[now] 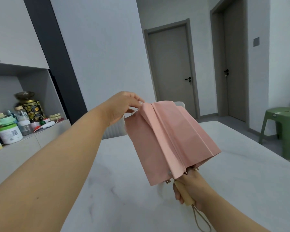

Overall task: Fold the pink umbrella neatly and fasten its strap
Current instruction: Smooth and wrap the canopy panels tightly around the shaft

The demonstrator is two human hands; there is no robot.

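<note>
Gripping the pale wooden handle (185,193) with fingers wrapped round it, the right hand (190,188) holds the pink umbrella (167,139) up over the white table (241,173), toward five o'clock of the view. The canopy hangs collapsed in loose pleats, slanting up toward eleven o'clock from the handle. The left hand (122,108), near the centre, pinches the far top edge of the fabric between fingertips and thumb. A cord loop (202,221) dangles below the handle. A green stool (281,129) stands at three o'clock, jars (10,131) at nine o'clock.
</note>
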